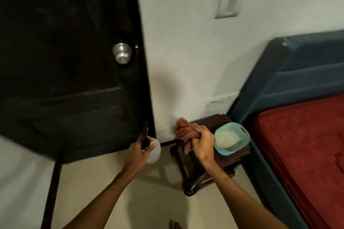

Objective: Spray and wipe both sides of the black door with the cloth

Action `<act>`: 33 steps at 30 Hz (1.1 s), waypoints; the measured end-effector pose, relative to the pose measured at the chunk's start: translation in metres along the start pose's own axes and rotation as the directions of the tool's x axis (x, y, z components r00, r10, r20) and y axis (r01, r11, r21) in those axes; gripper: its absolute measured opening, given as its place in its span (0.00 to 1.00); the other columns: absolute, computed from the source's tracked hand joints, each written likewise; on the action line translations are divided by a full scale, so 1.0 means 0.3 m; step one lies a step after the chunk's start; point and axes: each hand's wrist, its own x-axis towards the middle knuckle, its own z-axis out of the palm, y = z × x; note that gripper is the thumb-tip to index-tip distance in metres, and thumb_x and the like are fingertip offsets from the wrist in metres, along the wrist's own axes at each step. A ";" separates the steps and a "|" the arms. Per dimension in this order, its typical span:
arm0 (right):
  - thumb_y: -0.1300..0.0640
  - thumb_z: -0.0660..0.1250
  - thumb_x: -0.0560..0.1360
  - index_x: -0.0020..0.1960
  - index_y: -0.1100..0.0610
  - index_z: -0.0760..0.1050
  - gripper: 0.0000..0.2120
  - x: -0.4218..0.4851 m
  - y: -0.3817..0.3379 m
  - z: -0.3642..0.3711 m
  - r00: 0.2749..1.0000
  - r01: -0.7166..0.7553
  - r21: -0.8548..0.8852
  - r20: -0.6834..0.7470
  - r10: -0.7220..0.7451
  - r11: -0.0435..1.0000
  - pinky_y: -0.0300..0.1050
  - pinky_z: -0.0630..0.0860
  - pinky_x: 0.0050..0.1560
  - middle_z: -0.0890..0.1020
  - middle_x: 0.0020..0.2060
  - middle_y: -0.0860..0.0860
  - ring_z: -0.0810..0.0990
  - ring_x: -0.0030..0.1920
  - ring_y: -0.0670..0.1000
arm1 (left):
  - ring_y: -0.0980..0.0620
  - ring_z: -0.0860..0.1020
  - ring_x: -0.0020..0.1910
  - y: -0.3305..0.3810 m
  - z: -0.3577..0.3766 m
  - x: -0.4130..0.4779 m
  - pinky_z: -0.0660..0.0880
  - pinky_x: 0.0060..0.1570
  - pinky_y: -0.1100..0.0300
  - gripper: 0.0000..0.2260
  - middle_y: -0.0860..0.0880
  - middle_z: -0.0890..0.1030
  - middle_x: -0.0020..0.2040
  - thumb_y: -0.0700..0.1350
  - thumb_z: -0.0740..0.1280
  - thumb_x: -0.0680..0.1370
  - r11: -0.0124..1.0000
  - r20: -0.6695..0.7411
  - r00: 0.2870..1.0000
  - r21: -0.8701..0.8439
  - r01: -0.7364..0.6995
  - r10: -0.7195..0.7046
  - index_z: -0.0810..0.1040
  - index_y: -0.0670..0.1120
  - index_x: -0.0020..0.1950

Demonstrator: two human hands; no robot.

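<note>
The black door (61,57) fills the upper left, with a silver round knob (122,53) near its right edge. My left hand (139,151) grips a white spray bottle (154,151) with a black nozzle, low beside the door's bottom corner. My right hand (202,142) holds a bunched red-and-orange checked cloth (184,132) just right of the bottle, above a dark stool. The two hands are apart, with the white wall behind them.
A dark wooden stool (208,171) stands by the wall with a light-blue basin (231,138) on it. A bed with a blue frame (297,72) and red cover (307,145) fills the right. A light switch (230,3) is on the wall. Beige floor lies below.
</note>
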 end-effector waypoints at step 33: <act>0.63 0.68 0.76 0.78 0.53 0.66 0.32 0.413 1.270 -0.148 0.697 -0.704 -0.232 -0.046 0.716 0.671 0.53 0.52 0.81 0.58 0.79 0.63 0.60 0.78 0.66 | 0.46 0.79 0.66 0.114 1.397 0.862 0.71 0.63 0.58 0.19 0.45 0.82 0.65 0.50 0.71 0.81 0.917 0.697 0.676 0.066 -0.393 0.239 0.78 0.46 0.71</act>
